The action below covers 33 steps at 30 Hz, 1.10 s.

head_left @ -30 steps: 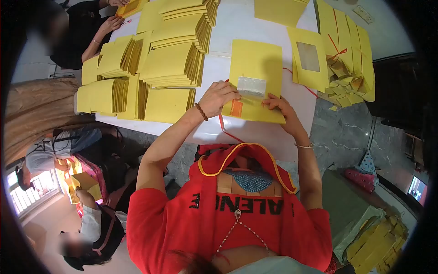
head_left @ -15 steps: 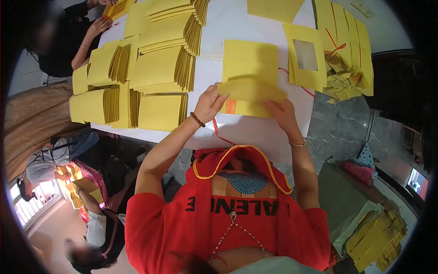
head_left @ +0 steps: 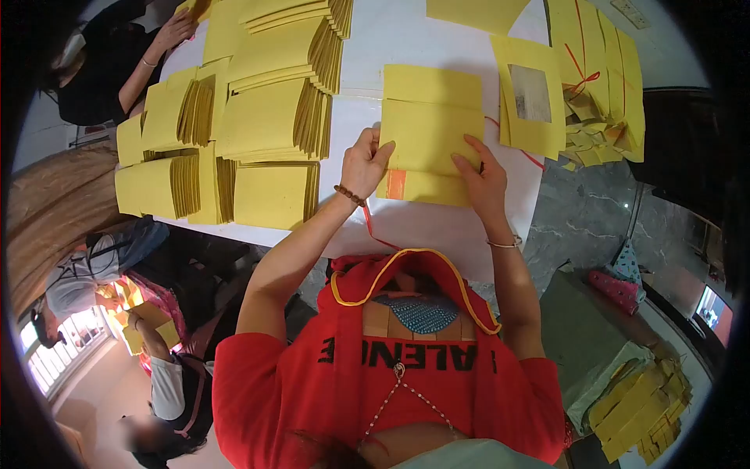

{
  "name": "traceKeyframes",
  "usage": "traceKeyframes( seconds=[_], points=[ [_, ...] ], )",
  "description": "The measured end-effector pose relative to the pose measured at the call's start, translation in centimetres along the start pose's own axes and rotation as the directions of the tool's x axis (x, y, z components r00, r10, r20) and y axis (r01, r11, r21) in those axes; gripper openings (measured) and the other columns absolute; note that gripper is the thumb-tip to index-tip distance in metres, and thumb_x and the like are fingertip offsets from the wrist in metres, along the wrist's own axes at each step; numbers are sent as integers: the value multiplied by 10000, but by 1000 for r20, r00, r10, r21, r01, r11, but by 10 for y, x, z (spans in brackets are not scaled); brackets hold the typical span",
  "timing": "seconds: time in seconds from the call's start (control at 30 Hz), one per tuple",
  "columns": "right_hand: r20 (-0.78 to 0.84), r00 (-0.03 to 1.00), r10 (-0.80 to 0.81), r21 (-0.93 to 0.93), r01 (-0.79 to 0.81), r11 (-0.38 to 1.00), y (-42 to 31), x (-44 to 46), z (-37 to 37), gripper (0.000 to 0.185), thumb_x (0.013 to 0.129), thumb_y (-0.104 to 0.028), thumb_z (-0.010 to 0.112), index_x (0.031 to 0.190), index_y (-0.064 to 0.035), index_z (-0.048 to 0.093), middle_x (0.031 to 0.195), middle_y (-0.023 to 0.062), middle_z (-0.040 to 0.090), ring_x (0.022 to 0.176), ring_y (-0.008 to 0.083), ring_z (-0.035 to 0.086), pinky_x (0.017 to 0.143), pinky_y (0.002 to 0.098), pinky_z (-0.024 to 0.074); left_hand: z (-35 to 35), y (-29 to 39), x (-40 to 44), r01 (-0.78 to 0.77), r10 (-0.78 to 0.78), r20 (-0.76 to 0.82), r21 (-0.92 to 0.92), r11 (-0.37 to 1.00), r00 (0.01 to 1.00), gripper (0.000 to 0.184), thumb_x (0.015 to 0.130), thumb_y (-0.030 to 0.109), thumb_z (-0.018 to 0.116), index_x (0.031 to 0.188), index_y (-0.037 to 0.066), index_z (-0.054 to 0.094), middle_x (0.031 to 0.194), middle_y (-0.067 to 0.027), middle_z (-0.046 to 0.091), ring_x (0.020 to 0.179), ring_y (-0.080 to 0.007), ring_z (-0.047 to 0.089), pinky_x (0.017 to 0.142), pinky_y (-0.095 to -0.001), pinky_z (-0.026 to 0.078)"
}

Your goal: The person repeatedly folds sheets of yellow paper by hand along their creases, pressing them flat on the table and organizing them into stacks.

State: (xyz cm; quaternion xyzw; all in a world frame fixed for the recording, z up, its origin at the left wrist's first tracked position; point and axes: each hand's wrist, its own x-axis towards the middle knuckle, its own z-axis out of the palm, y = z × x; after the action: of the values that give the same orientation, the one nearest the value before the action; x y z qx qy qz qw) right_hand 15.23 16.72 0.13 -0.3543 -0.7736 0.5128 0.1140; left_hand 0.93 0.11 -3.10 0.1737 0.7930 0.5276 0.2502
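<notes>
A yellow paper sheet (head_left: 433,137) lies in front of me, with crosswise fold lines and an orange patch (head_left: 396,185) near its lower left. My left hand (head_left: 366,166) is closed at the left edge of this sheet, thumb on top. At the right edge my right hand (head_left: 484,184) rests on the paper, its thumb and fingers apart. A red ribbon (head_left: 369,223) runs from under the sheet toward me. Just right of it lies another yellow piece with a grey rectangular panel (head_left: 530,94).
Stacks of folded yellow paper (head_left: 262,121) fill the left of the white table (head_left: 355,102). Ribbon-tied yellow sheets (head_left: 598,62) and scraps lie at the right. A co-worker's hand (head_left: 173,31) is at the far left. More yellow strips (head_left: 637,406) lie low on the right.
The lifted, curved part of the yellow sheet now lies flat. My right hand has loosened from its edge and rests on it; my left hand has shifted slightly downward.
</notes>
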Motion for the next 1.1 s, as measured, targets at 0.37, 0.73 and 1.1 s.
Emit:
traceKeyframes(
  seconds=[0.37,0.73,1.1],
  points=[
    [-85,996,-29,49,33,998,8,3,9,415,795,-181,669,1174,-44,572,1017,78,643,748,101,555,669,223,443,-3,7,4,41,-42,39,25,999,998,486,824,137,593,1242,62,357,632,-79,600,529,-161,540,504,-311,415],
    [-88,992,85,-25,-88,996,1,6,11,425,791,-194,668,1187,-68,578,964,56,650,706,67,516,646,216,431,0,5,9,-54,54,5,86,995,999,514,822,196,587,1264,86,348,614,-98,583,557,-264,570,528,-378,427],
    [-80,996,27,-2,-27,1000,1,9,11,426,798,-171,656,1200,-65,564,1051,104,645,853,103,591,740,236,462,6,44,-3,-764,632,462,534,363,622,459,794,254,618,1215,108,503,1233,-99,490,1198,-273,407,934,-437,337]
  ],
)
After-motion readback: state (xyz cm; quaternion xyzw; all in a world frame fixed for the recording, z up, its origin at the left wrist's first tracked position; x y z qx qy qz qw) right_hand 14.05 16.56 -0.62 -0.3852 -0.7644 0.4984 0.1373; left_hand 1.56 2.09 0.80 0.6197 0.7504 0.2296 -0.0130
